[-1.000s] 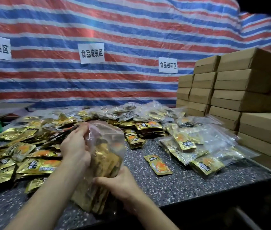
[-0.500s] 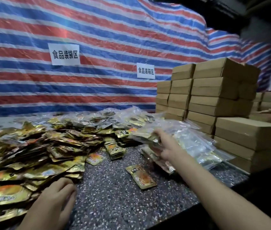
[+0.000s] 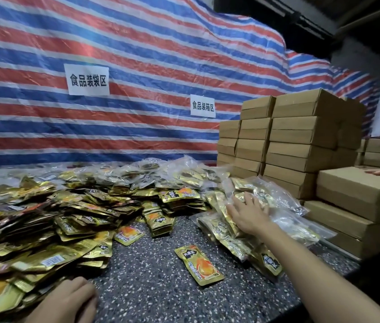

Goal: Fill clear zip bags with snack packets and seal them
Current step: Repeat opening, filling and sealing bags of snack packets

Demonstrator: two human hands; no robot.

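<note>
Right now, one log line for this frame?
right hand: flat on filled zip bags | left hand: resting beside loose packets, holding nothing | single packet: alone on table | boxes: stacked right

Left hand (image 3: 67,301) and right hand (image 3: 248,214) are bare, the right forearm (image 3: 305,259) too.

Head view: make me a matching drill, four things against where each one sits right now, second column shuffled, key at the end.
Things:
1. right hand
2. left hand
3. lone snack packet
4. cardboard boxes

Places:
a. stacked in columns at the far right
b. alone on the bare speckled tabletop
c. fingers spread on the filled zip bags
d. at the near edge, beside the loose packet heap

Pairs: 1-c, 2-d, 3-b, 4-a.
</note>
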